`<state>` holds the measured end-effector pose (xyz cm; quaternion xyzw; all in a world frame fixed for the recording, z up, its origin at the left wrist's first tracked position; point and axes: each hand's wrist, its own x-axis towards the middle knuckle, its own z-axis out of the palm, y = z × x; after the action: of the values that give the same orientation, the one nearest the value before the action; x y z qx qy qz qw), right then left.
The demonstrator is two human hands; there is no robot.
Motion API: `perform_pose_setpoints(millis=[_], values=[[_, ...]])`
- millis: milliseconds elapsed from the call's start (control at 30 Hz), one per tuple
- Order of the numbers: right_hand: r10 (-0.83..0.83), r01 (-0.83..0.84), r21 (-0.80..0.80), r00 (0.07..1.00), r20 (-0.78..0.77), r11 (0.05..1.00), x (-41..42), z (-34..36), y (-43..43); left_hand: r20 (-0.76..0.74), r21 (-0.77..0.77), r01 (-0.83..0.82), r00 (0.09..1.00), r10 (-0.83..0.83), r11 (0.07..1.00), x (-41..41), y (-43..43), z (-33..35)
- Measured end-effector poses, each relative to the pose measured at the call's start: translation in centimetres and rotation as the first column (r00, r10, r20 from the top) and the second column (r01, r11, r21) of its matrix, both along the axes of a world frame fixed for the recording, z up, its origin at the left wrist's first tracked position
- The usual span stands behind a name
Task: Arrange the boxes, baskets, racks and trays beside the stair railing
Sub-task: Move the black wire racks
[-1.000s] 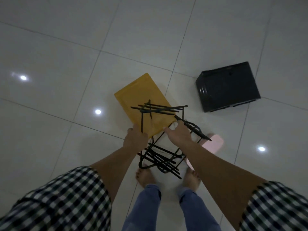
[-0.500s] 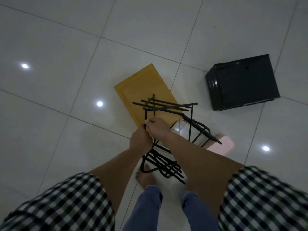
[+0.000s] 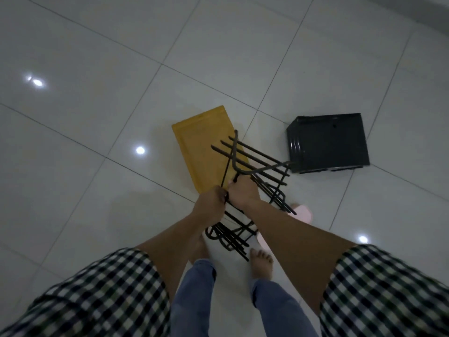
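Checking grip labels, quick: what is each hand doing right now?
Left hand: grips the black wire rack.
Right hand: grips the same rack, right beside the left.

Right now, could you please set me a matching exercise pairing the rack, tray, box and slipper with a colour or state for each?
Things:
1. rack
2. tray
3. box
4. slipper

Colours or states:
A. pink, partly hidden
B. solid black, standing on the floor
C. yellow, flat on the floor
D. black wire, gripped by the left hand and the right hand

Pairs: 1-D; 2-C; 3-B; 4-A
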<state>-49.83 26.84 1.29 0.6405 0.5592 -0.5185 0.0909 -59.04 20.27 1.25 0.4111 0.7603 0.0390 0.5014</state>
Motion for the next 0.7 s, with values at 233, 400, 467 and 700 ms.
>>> perform_pose_setpoints(millis=[233, 400, 467, 700], values=[[0.078, -0.075, 0.058, 0.995, -0.056, 0.996, 2.6, -1.0, -1.0, -0.117, -0.213, -0.407, 0.913, 0.391, 0.888, 1.0, -4.9, -2.6], [0.074, -0.065, 0.086, 0.991, -0.109, 0.994, 1.6, -3.5, -0.9, -0.055, -0.342, -0.250, 0.968, 0.246, 0.906, 2.5, -8.7, -6.9], [0.054, -0.040, 0.100, 0.988, -0.142, 0.994, 1.6, -4.6, -1.0, -0.050, -0.270, -0.240, 0.971, 0.235, 0.933, 3.0, -9.1, -8.2], [-0.047, 0.062, 0.045, 0.959, -0.280, 0.997, 2.5, -7.0, -2.4, -0.154, -0.095, -0.090, 0.985, 0.074, 0.991, 1.3, -5.8, -11.5]])
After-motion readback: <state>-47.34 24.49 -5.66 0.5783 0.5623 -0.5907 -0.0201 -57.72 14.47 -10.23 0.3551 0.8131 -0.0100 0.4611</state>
